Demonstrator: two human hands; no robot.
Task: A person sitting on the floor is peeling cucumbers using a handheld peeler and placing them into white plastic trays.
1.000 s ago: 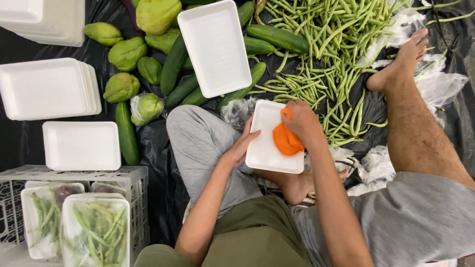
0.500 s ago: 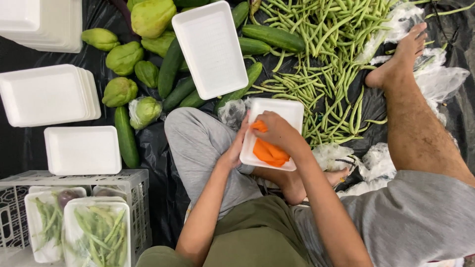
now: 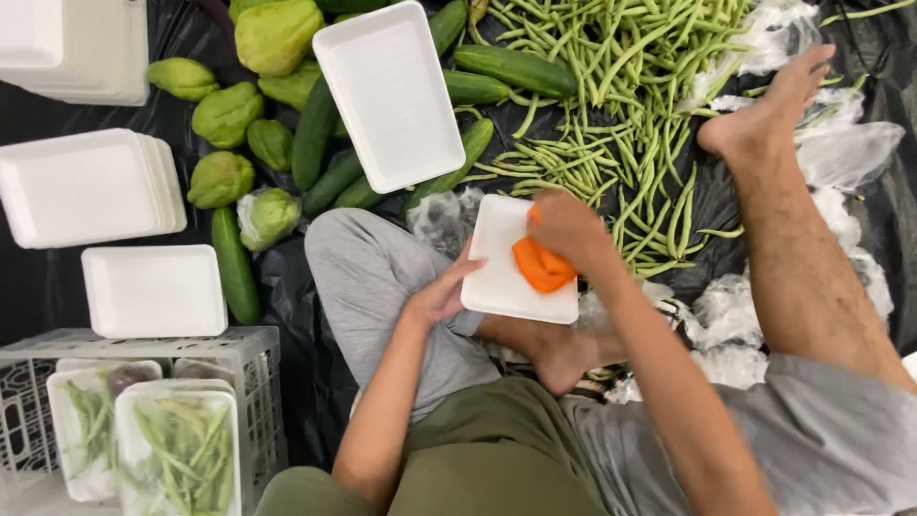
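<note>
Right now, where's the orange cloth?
In the head view, just right of centre: the orange cloth lies on the small white foam tray over the person's lap, under the right hand, with the left hand steadying the tray's left edge.

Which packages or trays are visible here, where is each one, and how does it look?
Held tray: white foam rectangle on the lap, left hand at its edge, right hand pressing an orange cloth on it.
Empty tray: white, on the vegetables, top centre.
Tray stacks: white, far left.
Wrapped packs: clear film over green beans, in the grey crate, bottom left.
</note>
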